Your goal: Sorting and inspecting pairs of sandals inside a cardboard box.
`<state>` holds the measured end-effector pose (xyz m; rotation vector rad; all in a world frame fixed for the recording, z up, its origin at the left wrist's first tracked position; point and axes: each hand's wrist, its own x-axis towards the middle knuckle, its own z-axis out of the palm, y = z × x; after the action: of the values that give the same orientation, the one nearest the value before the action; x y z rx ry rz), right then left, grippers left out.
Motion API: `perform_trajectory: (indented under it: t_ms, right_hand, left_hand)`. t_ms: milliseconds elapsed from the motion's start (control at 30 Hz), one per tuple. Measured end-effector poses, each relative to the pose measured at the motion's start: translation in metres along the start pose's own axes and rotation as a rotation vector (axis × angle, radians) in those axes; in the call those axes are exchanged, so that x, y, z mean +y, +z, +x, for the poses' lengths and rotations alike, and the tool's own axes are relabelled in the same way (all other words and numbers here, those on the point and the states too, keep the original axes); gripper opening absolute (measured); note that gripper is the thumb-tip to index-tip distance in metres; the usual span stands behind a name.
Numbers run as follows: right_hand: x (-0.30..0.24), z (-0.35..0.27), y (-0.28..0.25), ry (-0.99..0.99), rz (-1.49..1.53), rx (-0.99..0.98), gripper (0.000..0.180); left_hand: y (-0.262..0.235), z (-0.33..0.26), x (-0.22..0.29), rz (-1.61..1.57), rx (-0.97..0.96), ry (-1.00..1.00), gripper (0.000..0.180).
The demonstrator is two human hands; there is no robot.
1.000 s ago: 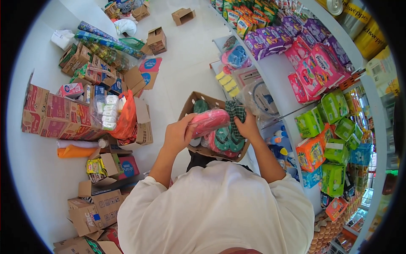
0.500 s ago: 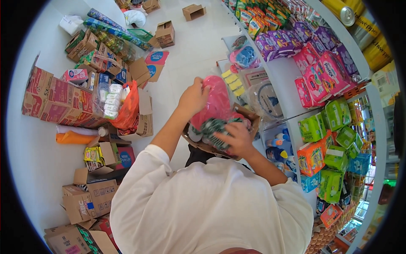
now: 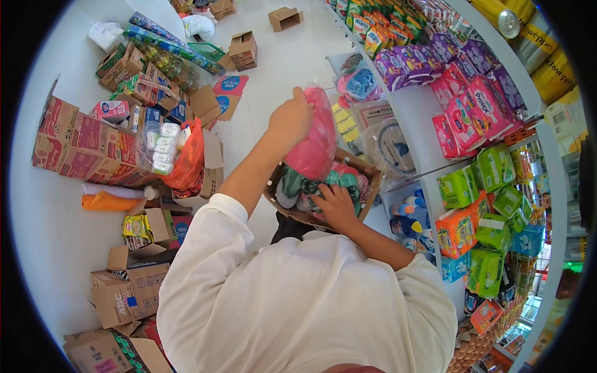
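Observation:
My left hand is closed on a pair of pink slippers in a clear plastic bag, held up by its far end over an open cardboard box. The box sits close in front of my body. Inside it lie more plastic-wrapped things, among them a green and black patterned bundle and some pink ones. My right hand lies on these contents with its fingers spread. What is under the palm is hidden.
A shelf on the right bears purple and pink packs, with bagged slippers on its low ledge. Cardboard cartons and an orange plastic bag line the left wall. A small open carton stands on the floor ahead.
My left hand has lifted the bagged pink slippers up and away from the box, and they now hang more upright. My right hand has shifted slightly left and nearer, off the patterned bundle's top.

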<state>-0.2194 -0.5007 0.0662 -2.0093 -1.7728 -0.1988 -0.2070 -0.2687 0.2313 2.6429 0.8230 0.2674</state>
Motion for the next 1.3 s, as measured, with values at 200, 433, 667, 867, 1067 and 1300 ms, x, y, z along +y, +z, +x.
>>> perform_trajectory:
  t_ms: [200, 433, 667, 867, 1067, 1300]
  right_hand:
    - [0.033, -0.012, -0.011, 0.444, 0.236, -0.140, 0.046]
    - [0.008, 0.055, -0.074, 0.472, 0.496, 0.565, 0.059]
    - [0.052, 0.030, -0.006, 0.722, 0.393, 0.337, 0.066]
    - [0.113, -0.013, 0.016, 0.908, 0.413, 0.574, 0.058]
    - [0.049, 0.021, -0.018, 0.692, 0.430, 0.546, 0.052]
    - [0.005, 0.022, -0.035, 0.461, 0.596, 0.392, 0.059]
  left_hand:
    - [-0.002, -0.021, -0.015, -0.018, 0.089, 0.042, 0.032]
    - [0.027, -0.072, -0.012, -0.174, 0.191, 0.028, 0.028]
    - [0.021, -0.105, -0.016, -0.456, 0.185, 0.017, 0.030]
    - [0.026, -0.118, -0.051, -0.765, 0.202, -0.045, 0.028]
    - [0.039, -0.120, -0.039, -0.894, 0.259, -0.077, 0.029]
    - [0.049, -0.117, -0.036, -0.908, 0.347, -0.001, 0.031]
